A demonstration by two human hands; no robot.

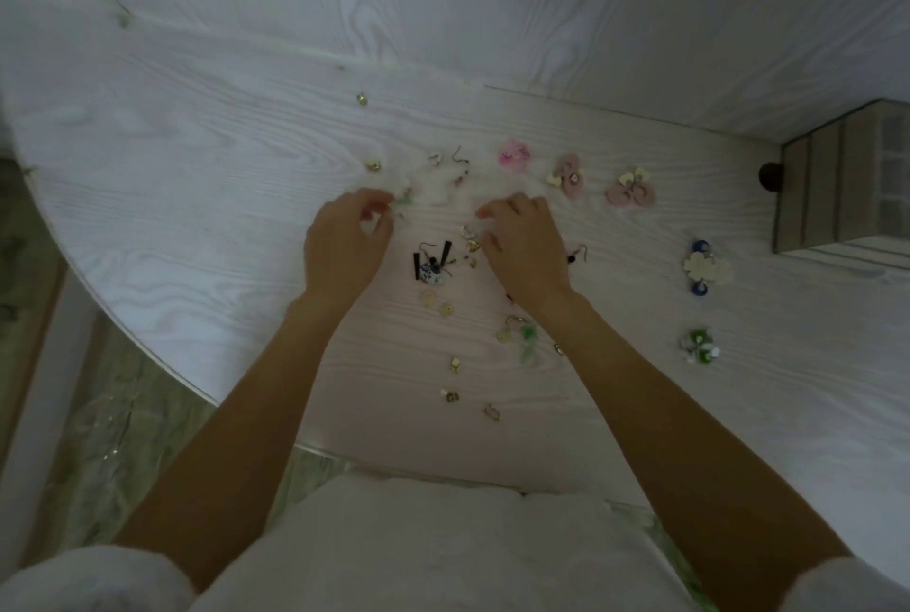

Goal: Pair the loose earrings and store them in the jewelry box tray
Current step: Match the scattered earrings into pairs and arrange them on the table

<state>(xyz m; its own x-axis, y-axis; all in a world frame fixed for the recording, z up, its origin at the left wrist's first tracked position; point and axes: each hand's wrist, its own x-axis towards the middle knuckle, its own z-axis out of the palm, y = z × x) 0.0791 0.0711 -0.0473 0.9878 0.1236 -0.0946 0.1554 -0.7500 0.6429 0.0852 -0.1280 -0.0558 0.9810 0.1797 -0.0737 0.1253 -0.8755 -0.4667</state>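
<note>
White wood-grain table [197,168] carries loose earrings [443,276] scattered mid-frame; I see my left hand [344,242] pinching a green earring [404,200], right hand [524,247] curled, grip unclear; jewelry box [827,183] upper right

A domestic room, judging by the rounded white wood-grain table [207,178] strewn with small loose earrings [445,266], a beige slatted jewelry box [837,188] at its edge.

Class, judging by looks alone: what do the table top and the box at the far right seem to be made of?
Table top: pale whitewashed wood or wood-look laminate, matte, with visible grain lines. Box: probably beige fabric or card, matte, ribbed panels; too blurred to be sure.
</note>
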